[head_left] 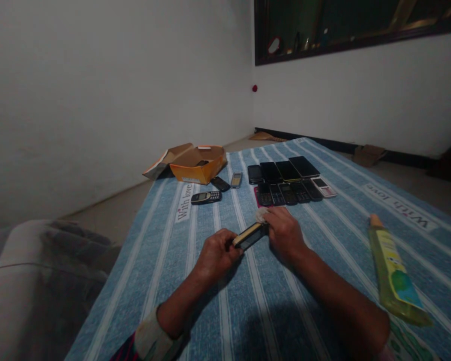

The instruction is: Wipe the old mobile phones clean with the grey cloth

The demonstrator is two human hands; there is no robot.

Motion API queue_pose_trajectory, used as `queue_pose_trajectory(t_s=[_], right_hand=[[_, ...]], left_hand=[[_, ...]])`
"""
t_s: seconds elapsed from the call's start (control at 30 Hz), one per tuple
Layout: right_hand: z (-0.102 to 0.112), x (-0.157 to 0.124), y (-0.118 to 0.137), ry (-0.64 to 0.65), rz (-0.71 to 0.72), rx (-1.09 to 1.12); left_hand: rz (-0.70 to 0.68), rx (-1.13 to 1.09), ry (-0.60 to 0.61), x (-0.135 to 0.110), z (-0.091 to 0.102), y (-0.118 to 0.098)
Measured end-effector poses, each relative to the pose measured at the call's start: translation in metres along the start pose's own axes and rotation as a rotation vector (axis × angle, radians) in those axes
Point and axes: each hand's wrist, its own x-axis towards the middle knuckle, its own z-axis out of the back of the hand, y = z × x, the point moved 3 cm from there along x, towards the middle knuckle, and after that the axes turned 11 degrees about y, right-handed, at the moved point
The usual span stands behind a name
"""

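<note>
My left hand (217, 254) is closed on the near left end of a mobile phone (251, 237) with a dark face and a pale yellowish edge. The phone is tilted on its side above the striped cloth. My right hand (286, 234) is closed around a crumpled white wad, like tissue or cloth (261, 215), and presses it at the phone's right end. The right fingertips are partly hidden. Beyond my hands lie a black keypad phone (206, 197), another dark phone (220, 184) and a silver keypad phone (236, 179).
Two rows of phones lie at the back right, with a large black smartphone (303, 166) and a white phone (323, 187) among them. An open orange cardboard box (195, 173) stands back left. A yellow-green bottle (395, 278) lies at right on the blue striped cloth (195, 321).
</note>
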Motion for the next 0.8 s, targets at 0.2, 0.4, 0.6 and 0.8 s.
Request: queue_pose_trajectory(t_s=[0.2, 0.4, 0.6, 0.8], right_hand=[[-0.008, 0.003, -0.029, -0.003, -0.277, 0.411], [-0.013, 0.002, -0.034, -0.008, -0.414, 0.567], [-0.018, 0.002, -0.036, -0.027, -0.442, 0.571], [-0.019, 0.001, -0.033, -0.065, -0.418, 0.561]], left_hand=[[0.003, 0.320, 0.066, 0.006, 0.010, -0.025], [-0.050, 0.388, 0.248, 0.039, 0.000, -0.050], [-0.014, 0.580, 0.306, 0.066, -0.009, -0.069], [0.011, 0.639, 0.243, 0.066, -0.015, -0.073]])
